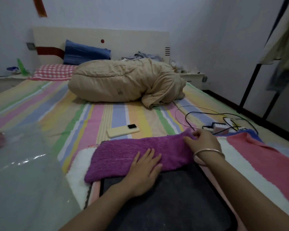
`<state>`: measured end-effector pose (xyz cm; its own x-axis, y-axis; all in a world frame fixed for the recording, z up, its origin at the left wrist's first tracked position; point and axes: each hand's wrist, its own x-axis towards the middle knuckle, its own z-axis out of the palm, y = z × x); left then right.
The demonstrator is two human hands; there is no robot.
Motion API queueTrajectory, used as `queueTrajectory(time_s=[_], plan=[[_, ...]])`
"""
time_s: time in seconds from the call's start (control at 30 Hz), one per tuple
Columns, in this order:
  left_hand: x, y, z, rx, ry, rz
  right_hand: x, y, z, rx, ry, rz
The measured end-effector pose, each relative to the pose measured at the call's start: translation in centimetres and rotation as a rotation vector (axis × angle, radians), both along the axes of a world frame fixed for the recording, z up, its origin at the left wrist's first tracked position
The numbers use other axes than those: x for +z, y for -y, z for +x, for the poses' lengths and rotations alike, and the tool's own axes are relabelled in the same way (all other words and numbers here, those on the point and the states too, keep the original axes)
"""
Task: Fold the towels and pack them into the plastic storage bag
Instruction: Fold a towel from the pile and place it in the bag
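While the left hand point(144, 170) lies flat, fingers straight and spread, pressing down the near middle of the purple towel point(123, 157), the right hand point(201, 141) pinches that towel's far right corner between thumb and curled fingertips, a silver bangle point(209, 152) on its wrist. So this looks like the folding step, one towel in work: the purple piece sits across a dark grey towel point(165, 197) with a pink edge, and under both a white fluffy towel point(77, 165) shows at the left. Off to the right lies a pink and white striped towel point(257, 160), spread out and not yet folded. The next move, as I read it, calls for the pinched corner to be carried over toward the left end while the flat palm holds the middle as an anchor, edges matched before smoothing. The plastic storage bag point(23, 172) waits at the left, clear and glossy, well apart from the hands; whether its mouth is open I cannot tell. Watch the surroundings: a cream phone point(122, 131) rests on the striped bedsheet point(73, 117) just beyond the towel, and tangled cables point(198, 114) with a power strip point(220, 128) sit close behind the right hand, near enough to snag a lifted corner. Farther back a bundled beige quilt point(123, 80) lies clear of the work.
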<state>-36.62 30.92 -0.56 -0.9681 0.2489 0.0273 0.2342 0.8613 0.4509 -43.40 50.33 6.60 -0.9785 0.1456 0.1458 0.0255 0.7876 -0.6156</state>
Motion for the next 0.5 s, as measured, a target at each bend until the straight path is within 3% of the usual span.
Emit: queueTrajectory(time_s=[0.13,0.2,0.33,0.4,0.5], plan=[[2.4,2.1,-0.3,0.408,0.100,1.107,2.6,7.8,2.4,0.149,-0.131,0.028],[3.1,4.5,-0.6,0.624,0.221,1.436,2.5,11.8,3.5,0.251,-0.143,0.006],[2.6,9.8,0.3,0.852,0.259,1.452,-0.1,18.0,5.8,0.496,0.024,-0.140],[2.2,11.7,0.6,0.859,0.288,1.392,-1.7,19.2,6.5,0.588,0.129,-0.208],[0.1,14.1,-0.7,0.819,0.269,1.272,-2.8,18.4,6.5,0.577,0.102,-0.326]])
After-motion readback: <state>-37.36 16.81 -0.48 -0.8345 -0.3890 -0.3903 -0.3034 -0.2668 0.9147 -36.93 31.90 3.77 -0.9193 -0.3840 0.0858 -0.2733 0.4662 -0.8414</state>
